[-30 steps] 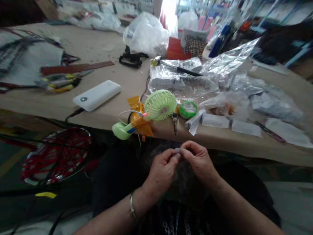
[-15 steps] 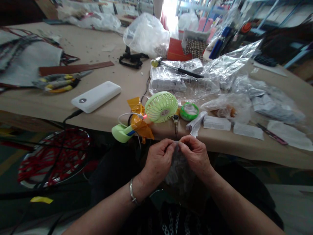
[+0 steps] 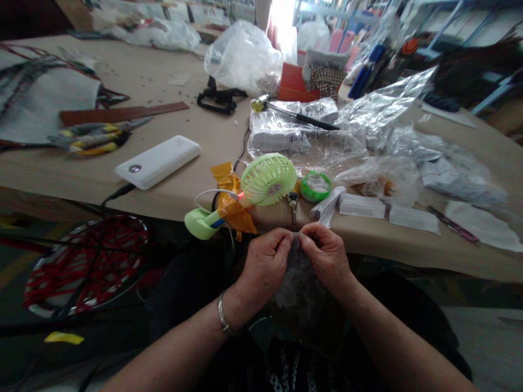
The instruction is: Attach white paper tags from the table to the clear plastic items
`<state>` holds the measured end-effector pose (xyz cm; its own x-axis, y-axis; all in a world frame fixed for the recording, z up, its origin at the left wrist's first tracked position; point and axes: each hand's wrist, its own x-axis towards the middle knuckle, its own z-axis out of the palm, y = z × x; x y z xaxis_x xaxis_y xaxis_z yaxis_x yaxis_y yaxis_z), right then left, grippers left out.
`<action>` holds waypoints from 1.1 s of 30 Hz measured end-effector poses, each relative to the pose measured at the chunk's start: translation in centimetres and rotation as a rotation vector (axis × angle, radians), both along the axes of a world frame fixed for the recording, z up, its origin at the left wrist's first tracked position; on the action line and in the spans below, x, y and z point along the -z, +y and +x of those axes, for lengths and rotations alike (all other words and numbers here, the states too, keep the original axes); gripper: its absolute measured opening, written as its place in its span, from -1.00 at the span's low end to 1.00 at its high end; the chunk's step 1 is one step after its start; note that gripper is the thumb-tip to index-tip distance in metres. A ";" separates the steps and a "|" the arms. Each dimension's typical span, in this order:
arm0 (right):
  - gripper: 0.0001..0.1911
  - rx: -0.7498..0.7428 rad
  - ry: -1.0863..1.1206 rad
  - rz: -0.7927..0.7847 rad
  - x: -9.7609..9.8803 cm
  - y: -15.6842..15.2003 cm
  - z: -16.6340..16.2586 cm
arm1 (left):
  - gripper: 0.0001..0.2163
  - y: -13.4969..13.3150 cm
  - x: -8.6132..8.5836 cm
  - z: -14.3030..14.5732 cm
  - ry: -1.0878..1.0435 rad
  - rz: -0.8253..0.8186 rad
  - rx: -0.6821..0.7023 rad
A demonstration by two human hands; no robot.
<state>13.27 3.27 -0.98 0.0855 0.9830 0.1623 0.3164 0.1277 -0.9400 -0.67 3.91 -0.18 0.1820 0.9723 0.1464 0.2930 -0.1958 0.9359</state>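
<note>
Red-laced, round chrome-rimmed frame [image 3: 87,267] sits low, well to the left of the pale green plastic fan [image 3: 267,179] and below the tan surface [image 3: 220,133]. Yellow-and-grey-handled pliers [image 3: 98,139] lie far left of the fan and farther back; closer to it on that side rests a white, rounded power bank [image 3: 159,162]. Translucent orange tape [image 3: 235,213] is just beside the fan, on its left. On the fan's near side, the left hand [image 3: 265,258] pinches a small greyish-white piece [image 3: 295,238], mostly covered by the fingers, so I cannot tell what it is. Just right of the fan are a slim metal tool [image 3: 292,202] and a round bright green tub [image 3: 315,187]. The right hand [image 3: 327,255], nearer and to the right of the fan, grasps the same piece between thumb and fingertips. Farther right of the fan lie white printed paper slips [image 3: 362,206].
</note>
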 end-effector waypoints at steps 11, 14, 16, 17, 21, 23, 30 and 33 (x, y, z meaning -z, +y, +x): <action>-0.93 0.003 -0.009 0.018 -0.2 0.2 -0.2 | -0.82 0.3 0.3 0.1 -0.009 0.022 -0.015; -0.93 -0.001 -0.022 0.021 -0.1 0.3 -0.2 | -0.82 0.4 0.6 0.1 -0.008 0.023 -0.015; -0.93 0.000 -0.026 0.024 0.0 0.3 -0.2 | -0.82 0.5 0.7 0.1 -0.005 0.021 -0.016; -0.93 0.002 -0.026 0.026 0.1 0.3 -0.2 | -0.81 0.5 0.7 0.1 -0.002 0.019 -0.017; -0.92 0.010 -0.023 0.030 0.1 0.4 -0.2 | -0.81 0.7 0.6 0.2 0.011 0.009 -0.037; -0.91 0.015 -0.023 0.034 0.1 0.5 -0.2 | -0.81 0.8 0.5 0.2 0.019 0.005 -0.042; -0.89 -0.079 -0.020 -0.001 0.1 -1.6 0.3 | -0.81 -0.7 -0.2 -0.3 -0.032 -0.073 0.002; -0.87 -0.108 -0.176 0.071 -0.4 -3.0 1.6 | -0.80 -1.4 0.6 -0.5 -0.007 -0.132 0.023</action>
